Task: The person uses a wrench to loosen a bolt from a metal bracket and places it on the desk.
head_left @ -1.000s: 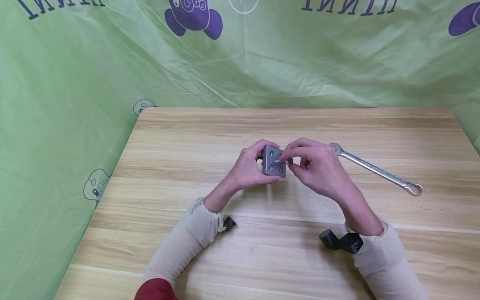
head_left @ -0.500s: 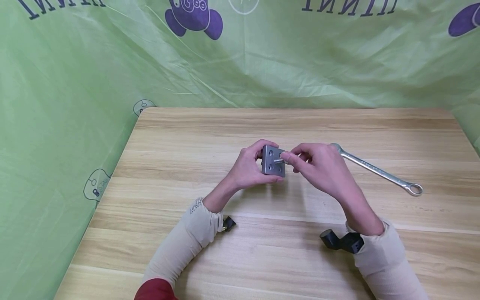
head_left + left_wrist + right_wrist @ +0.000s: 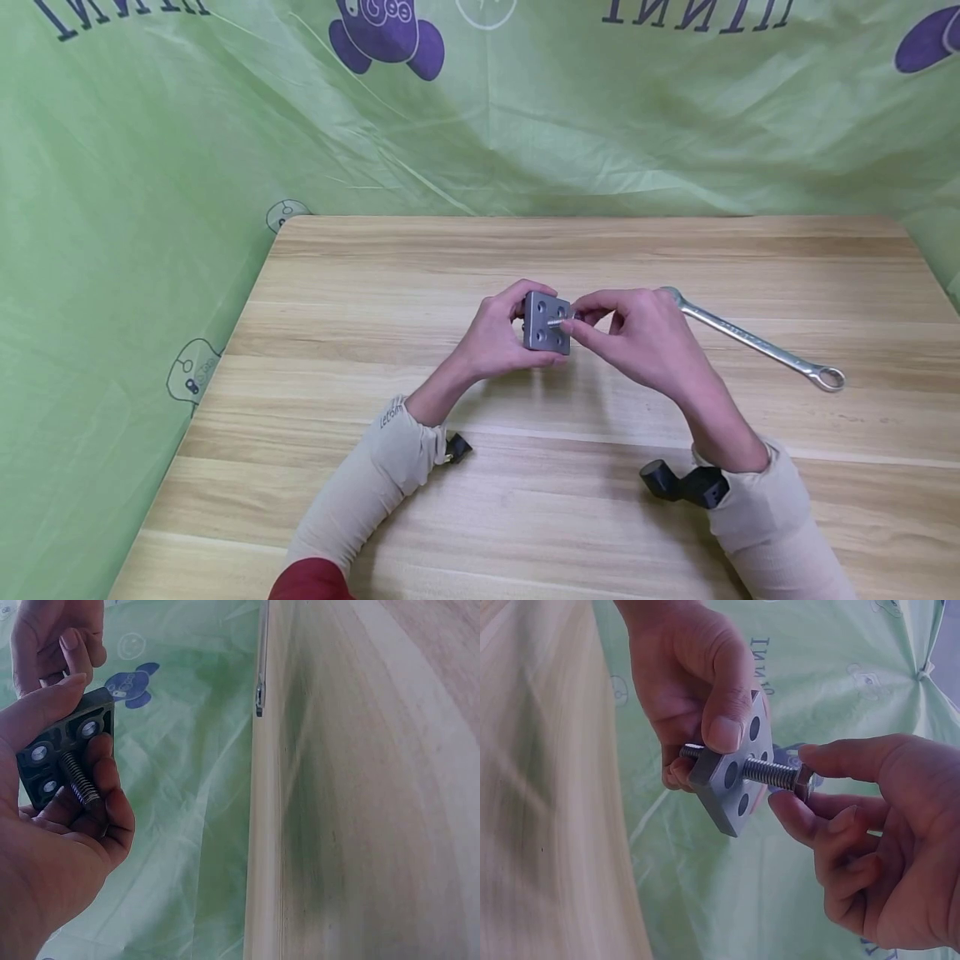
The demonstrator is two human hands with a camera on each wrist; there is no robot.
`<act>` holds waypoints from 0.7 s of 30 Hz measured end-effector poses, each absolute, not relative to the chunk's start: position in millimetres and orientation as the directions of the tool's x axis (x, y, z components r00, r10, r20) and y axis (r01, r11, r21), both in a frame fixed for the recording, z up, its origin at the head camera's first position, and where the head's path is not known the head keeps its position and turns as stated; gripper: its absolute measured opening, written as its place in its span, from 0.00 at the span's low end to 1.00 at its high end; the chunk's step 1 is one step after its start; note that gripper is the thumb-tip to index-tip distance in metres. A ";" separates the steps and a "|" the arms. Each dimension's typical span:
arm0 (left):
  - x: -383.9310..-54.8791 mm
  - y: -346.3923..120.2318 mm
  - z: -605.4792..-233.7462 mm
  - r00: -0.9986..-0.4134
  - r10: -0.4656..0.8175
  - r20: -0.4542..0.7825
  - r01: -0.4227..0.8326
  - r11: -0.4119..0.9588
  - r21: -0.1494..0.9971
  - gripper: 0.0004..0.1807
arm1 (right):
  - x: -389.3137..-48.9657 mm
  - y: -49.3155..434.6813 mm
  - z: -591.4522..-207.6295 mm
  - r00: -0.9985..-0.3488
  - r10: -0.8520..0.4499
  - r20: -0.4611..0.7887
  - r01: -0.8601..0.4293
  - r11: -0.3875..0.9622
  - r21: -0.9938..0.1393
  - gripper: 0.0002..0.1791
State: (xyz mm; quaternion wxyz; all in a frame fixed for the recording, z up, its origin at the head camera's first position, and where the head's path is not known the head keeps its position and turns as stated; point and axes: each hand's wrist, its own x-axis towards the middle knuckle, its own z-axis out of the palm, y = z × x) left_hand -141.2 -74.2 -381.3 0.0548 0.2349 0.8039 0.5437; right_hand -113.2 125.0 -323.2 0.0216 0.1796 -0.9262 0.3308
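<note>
Plate point(image 3: 550, 337) held above table point(image 3: 375, 275) by left hand point(image 3: 498, 333), fingers curled round edges; bolt point(image 3: 772, 774) passed through it, head point(image 3: 805, 784) pinched by fingertips of right hand point(image 3: 637, 337). Threads might be jammed — if bolt is tilted by sideways pressure.

The plate point(image 3: 721, 798) is grey, the bolt point(image 3: 771, 773) and the wrench point(image 3: 750, 337) are silver. The tabletop point(image 3: 360, 333) has light brown wood grain. The green curtain point(image 3: 525, 117) carries purple figures. The lower sleeves point(image 3: 367, 475) are beige.
</note>
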 end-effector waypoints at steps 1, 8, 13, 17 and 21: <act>-141.2 -74.3 -381.2 -0.883 0.438 0.169 0.319 0.298 0.900 0.39 | -113.1 125.2 -323.4 -0.929 -0.326 0.175 -0.363 0.711 -0.602 0.09; -141.1 -74.8 -380.9 -0.883 0.439 0.165 0.316 0.296 0.901 0.40 | -113.2 127.6 -327.5 -0.859 -0.387 0.336 -0.513 0.646 -0.566 0.12; -140.5 -75.1 -380.2 -0.884 0.438 0.164 0.316 0.300 0.900 0.39 | -113.8 127.2 -329.9 -0.814 -0.407 0.414 -0.580 0.604 -0.546 0.13; -140.5 -74.7 -380.6 -0.882 0.440 0.170 0.322 0.296 0.899 0.39 | -114.1 126.2 -330.7 -0.793 -0.420 0.441 -0.608 0.581 -0.541 0.15; -140.8 -74.2 -380.7 -0.879 0.441 0.181 0.332 0.294 0.896 0.39 | -114.2 125.7 -331.0 -0.780 -0.434 0.450 -0.625 0.558 -0.545 0.16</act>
